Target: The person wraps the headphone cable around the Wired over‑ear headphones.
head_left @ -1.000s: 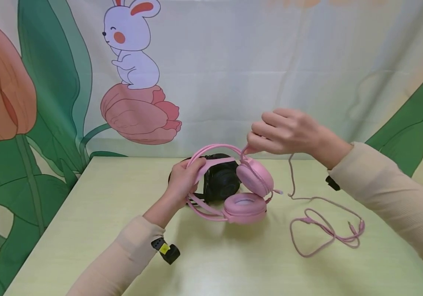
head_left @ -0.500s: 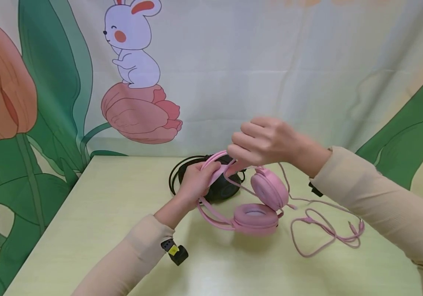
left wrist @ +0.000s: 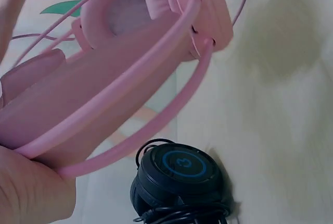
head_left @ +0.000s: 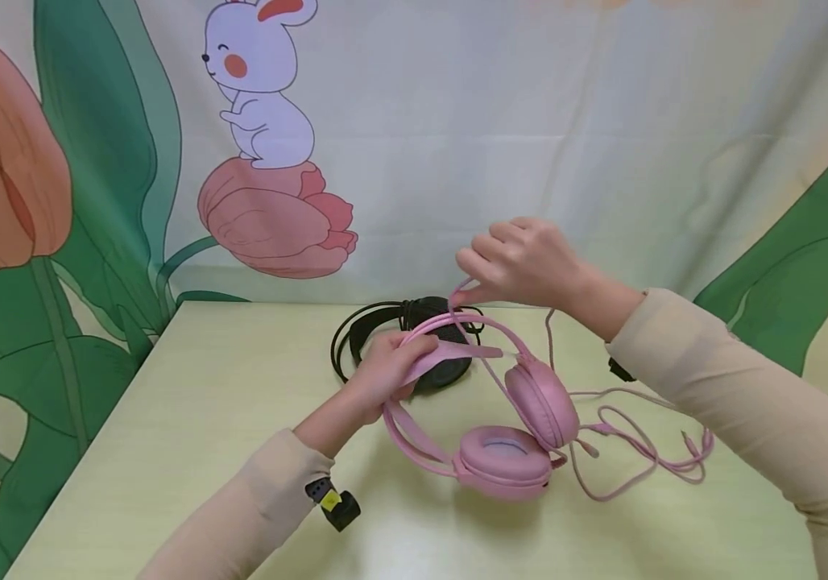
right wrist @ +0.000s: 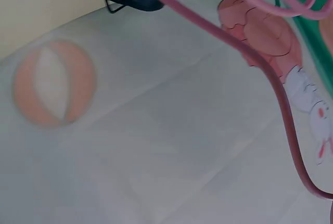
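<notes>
Pink over-ear headphones point(head_left: 543, 400) hang above the table, their ear cups toward the right. My left hand point(head_left: 383, 369) grips them by the headband, thumb on the inner pink strap. In the left wrist view, part of that hand point(left wrist: 32, 193) shows at the headband's two tubes. Above the headband, my right hand point(head_left: 526, 262) pinches the headphones' pink cable point(right wrist: 270, 73). From those fingers the cable runs down across the headband toward the upper ear cup. A short pink microphone stub point(head_left: 589, 449) sticks out beside the cups. The right wrist view does not show the right hand.
Black headphones point(head_left: 450, 372) with a bundled cord lie on the table point(head_left: 204, 419) behind the pink pair. Loose pink cable with its plug point(head_left: 688, 443) lies looped at the right. A printed cloth backdrop point(head_left: 639, 161) hangs along the table's rear edge.
The pink headphones and left hand have shifted right, and the ear cups sit lower. My right hand moved left and down, then rose slightly, drawing cable across the headband.
</notes>
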A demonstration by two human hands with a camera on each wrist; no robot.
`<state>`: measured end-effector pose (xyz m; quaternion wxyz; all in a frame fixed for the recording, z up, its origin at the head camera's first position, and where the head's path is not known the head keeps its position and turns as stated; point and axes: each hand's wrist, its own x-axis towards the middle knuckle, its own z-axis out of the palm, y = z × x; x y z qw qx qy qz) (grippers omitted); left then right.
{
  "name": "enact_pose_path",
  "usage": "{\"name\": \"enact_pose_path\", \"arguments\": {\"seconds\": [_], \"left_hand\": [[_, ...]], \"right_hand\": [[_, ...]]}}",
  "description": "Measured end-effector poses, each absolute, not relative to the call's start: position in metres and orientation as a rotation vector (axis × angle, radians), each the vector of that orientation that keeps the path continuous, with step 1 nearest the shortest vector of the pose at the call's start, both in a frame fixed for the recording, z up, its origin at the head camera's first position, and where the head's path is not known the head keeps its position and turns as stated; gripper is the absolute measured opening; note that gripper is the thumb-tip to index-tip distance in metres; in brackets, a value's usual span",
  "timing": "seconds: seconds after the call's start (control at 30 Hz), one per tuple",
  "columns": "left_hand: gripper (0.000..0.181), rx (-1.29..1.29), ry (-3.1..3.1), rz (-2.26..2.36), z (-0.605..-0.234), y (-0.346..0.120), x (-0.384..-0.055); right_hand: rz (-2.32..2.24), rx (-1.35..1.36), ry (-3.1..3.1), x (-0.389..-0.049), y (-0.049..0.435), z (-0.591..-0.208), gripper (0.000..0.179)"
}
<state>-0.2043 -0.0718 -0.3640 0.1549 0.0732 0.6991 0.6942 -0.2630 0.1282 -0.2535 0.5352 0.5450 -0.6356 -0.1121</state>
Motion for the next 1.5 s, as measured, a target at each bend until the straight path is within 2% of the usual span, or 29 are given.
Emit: {"name": "enact_pose_path", "arguments": {"seconds": [0.23, 0.4, 0.8, 1.0, 1.2, 1.37, 1.5], "left_hand": [[0.022, 0.199, 1.792, 2.119, -0.371, -0.081, -0.204], [0.024, 0.282, 1.711, 2.151, -0.375, -0.086, -0.204], [0.024, 0.388, 1.603, 2.21, -0.38, -0.095, -0.201], [0.027, 0.521, 1.519, 2.239, -0.378, -0.098, -0.201], [0.029, 0.592, 1.393, 2.259, -0.377, -0.098, -0.2], [0.037, 0.667, 1.245, 2.314, -0.374, -0.098, -0.2], [0.035, 0.718, 1.142, 2.344, -0.371, -0.098, -0.2]], "right_hand": [[-0.196, 1.064, -1.764, -0.281, 0.162, -0.266, 0.055], [-0.172, 0.981, -1.904, -0.286, 0.173, -0.273, 0.057], [-0.029, 1.018, -2.055, -0.295, 0.189, -0.292, 0.055], [0.056, 0.991, -2.259, -0.297, 0.195, -0.299, 0.038], [0.144, 0.969, -2.467, -0.295, 0.191, -0.303, 0.029], [0.278, 1.002, -2.513, -0.295, 0.19, -0.311, 0.034], [0.441, 1.029, -2.59, -0.295, 0.189, -0.323, 0.04]]}}
